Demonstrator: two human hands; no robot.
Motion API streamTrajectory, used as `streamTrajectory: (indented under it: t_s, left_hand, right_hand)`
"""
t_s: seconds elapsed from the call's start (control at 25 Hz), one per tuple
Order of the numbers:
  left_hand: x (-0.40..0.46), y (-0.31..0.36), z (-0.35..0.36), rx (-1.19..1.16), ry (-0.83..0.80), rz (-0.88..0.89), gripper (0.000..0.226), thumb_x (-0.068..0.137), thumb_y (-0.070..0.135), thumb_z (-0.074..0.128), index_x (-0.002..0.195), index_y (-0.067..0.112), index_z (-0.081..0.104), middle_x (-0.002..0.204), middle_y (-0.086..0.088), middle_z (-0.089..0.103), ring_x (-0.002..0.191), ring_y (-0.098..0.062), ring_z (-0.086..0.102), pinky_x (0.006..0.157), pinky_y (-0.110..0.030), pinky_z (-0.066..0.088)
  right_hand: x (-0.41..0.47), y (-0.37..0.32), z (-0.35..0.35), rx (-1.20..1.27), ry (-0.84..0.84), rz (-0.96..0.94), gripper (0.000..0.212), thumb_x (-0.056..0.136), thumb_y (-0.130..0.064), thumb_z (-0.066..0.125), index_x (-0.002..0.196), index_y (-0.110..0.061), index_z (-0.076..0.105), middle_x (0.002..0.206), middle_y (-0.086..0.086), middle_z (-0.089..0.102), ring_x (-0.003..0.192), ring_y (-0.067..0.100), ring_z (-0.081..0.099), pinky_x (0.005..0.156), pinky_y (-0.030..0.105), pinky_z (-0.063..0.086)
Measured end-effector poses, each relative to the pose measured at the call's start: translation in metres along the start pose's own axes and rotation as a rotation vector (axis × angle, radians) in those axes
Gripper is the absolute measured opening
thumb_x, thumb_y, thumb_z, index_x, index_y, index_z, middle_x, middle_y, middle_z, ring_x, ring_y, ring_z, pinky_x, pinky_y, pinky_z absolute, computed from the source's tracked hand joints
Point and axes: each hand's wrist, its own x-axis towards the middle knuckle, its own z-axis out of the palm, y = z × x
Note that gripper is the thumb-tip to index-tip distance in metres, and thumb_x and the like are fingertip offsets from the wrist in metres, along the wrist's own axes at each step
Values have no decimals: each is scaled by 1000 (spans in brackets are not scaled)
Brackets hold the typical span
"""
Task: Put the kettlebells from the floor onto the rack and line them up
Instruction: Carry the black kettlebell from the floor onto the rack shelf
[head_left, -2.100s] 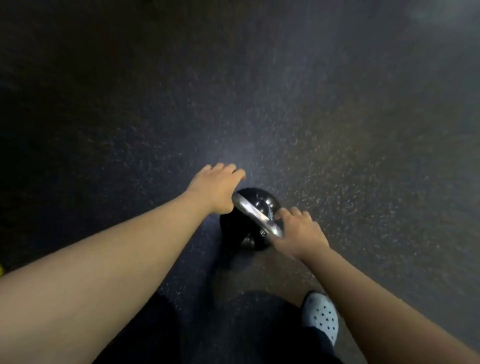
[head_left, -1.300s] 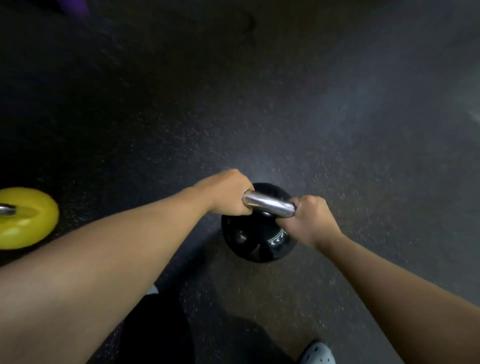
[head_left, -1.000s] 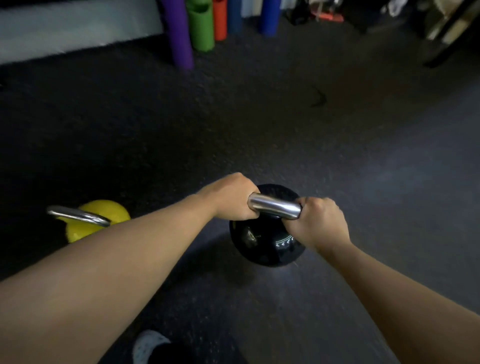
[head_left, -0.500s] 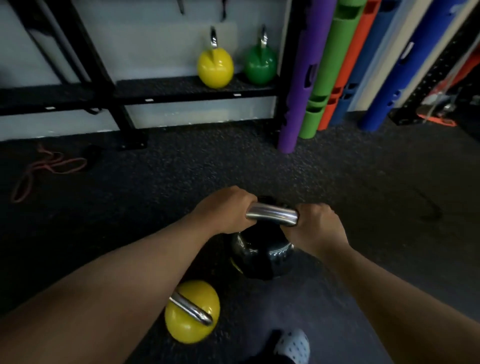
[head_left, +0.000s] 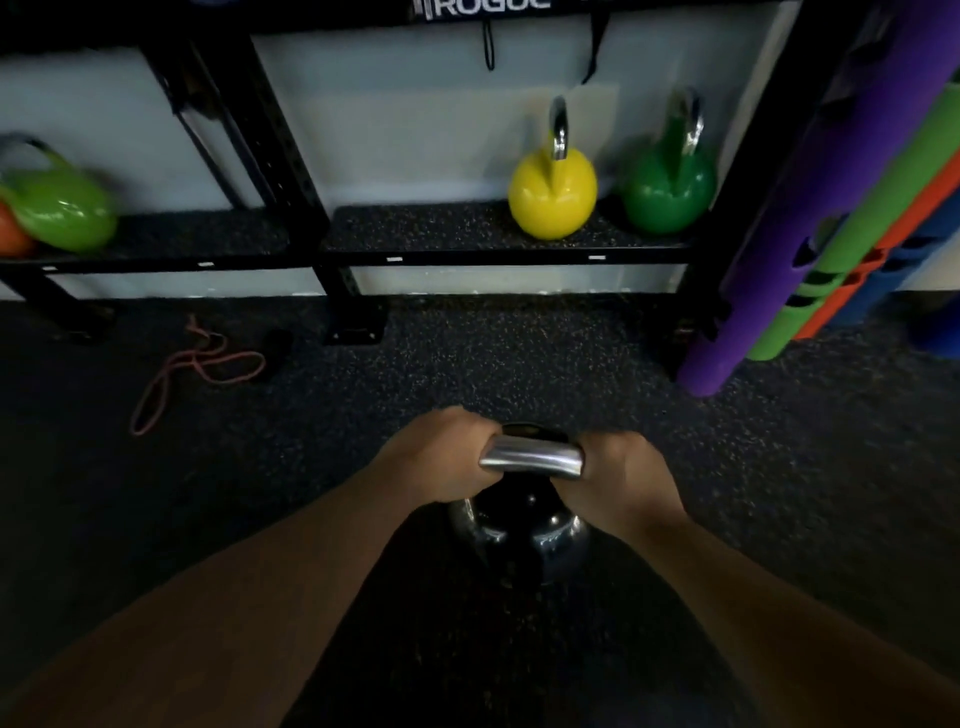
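On the rack shelf (head_left: 467, 228), a lime-green kettlebell (head_left: 62, 208) sits at the left end, while a yellow kettlebell (head_left: 551, 195) and a dark green kettlebell (head_left: 670, 189) stand side by side toward the right end. The left hand (head_left: 441, 457) and right hand (head_left: 618, 480) are each wrapped tight around an end of the steel handle (head_left: 532, 458), sharing the weight of the black kettlebell (head_left: 519, 525), which hangs above the floor before the rack, probably bound for the bare shelf left of the yellow one.

Single head-worn wide-angle view, looking forward and down from standing height. Close below: two bare forearms reaching to centre frame above the dark speckled rubber floor (head_left: 519, 364). Farther ahead, facing squarely: the low black metal rack shelf (head_left: 467, 228) against a pale wall. Edges bent by the lens.
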Motion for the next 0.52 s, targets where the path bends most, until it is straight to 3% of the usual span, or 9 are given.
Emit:
streamTrajectory:
  t_s: [0.12,0.36,0.52]
  left_hand:
    - [58,-49,-34,-10,91,-42,17,77,35,64,67,36,50,65,12,56,58,-8,56,46,-23,37]
    - [161,-166,-74,-22,187,-14,25,76,37,67,64,36,44,63,13,54,58,-10,56,45,-23,33]
    - [229,-269,-110,-25,256,-7,35,78,35,67,60,36,37,60,14,47,56,-12,53,51,-25,36]
  right_hand:
    - [90,-14,-4,-61,13,-49,10,76,-30,62,77,-21,67,66,1,68,60,28,66,55,32,50]
    - [252,-39,25,-135,54,-53,6,75,-26,65,77,-22,67,65,-1,67,58,26,65,52,25,38]
    - [375,-76,57,-112,40,-42,8,76,-28,68,82,-23,68,70,0,69,64,26,66,55,26,42]
